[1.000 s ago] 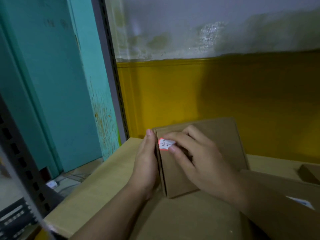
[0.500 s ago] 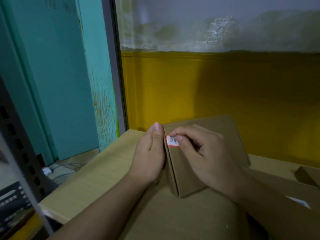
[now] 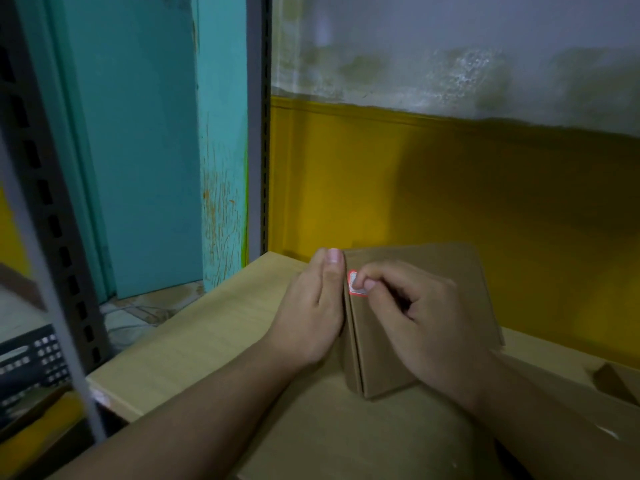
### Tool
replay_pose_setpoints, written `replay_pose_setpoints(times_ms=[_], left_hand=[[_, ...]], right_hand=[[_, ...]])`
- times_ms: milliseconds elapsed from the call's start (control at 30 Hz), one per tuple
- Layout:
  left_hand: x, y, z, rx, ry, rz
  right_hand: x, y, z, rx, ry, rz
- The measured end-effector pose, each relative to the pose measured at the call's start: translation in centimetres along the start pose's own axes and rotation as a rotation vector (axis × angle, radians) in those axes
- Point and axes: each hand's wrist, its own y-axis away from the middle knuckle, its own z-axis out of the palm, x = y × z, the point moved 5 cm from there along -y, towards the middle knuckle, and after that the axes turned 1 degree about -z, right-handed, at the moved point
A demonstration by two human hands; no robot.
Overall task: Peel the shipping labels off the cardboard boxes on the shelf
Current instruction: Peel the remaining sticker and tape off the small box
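A small brown cardboard box [image 3: 446, 271] stands on the pale wooden shelf [image 3: 194, 337], its near corner edge facing me. A small white label with a red border [image 3: 354, 285] sits near the top of the box's right face. My left hand [image 3: 313, 313] lies flat against the box's left side, thumb up along the corner. My right hand [image 3: 415, 323] rests on the right face, thumb and forefinger pinching the label's edge. Most of the label is hidden under those fingertips.
A flat cardboard box [image 3: 346, 431] lies under my forearms, and another box with a white label [image 3: 609, 434] is at the lower right. A grey slotted shelf post [image 3: 258, 133] stands at the back left, another post [image 3: 45, 237] nearer. A yellow and grey wall is behind.
My right fingers have curled tighter onto the label, covering more of it. The left hand has slid up the box's side. The camera view has shifted slightly.
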Motion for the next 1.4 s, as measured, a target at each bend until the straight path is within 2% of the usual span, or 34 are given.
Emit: replay_pose_setpoints(times_ms=[100,233,367,533,667,900,1067,1233,1400], left_hand=[[0.1,-0.2,-0.2,-0.012,0.03,-0.018],[-0.1,0.0,0.1,-0.142,0.019,-0.06],[0.2,0.2,0.2,-0.157,-0.051,-0.062],[-0.1,-0.2,-0.7,-0.012,-0.074,-0.132],[0.5,-0.3,-1.2,0.015,-0.103,-0.105],[0.1,-0.2,-2.0,0.076,-0.089,-0.179],[-0.1,-0.2,-2.5,0.044,-0.065,-0.175],[0.5,-0.2,-2.8,0.086,-0.012,-0.128],[-0.1,-0.5,-3.3,0.106,-0.105,-0.161]], right_hand=[[-0.1,0.0,-0.1,-0.023,-0.023,0.024],[0.2,0.0,-0.7,-0.048,-0.053,0.143],[1.1,-0.4,-2.3,0.111,-0.163,0.266],[1.6,-0.4,-4.6,0.273,0.059,0.289],[3.8,-0.1,-5.6,0.225,0.207,0.48],[4.3,0.2,-6.5,0.221,0.317,0.598],[4.4,-0.3,-6.8,0.15,0.409,0.544],[4.8,0.2,-5.7,0.12,0.053,0.592],[3.9,0.1,-5.7,0.208,0.097,0.479]])
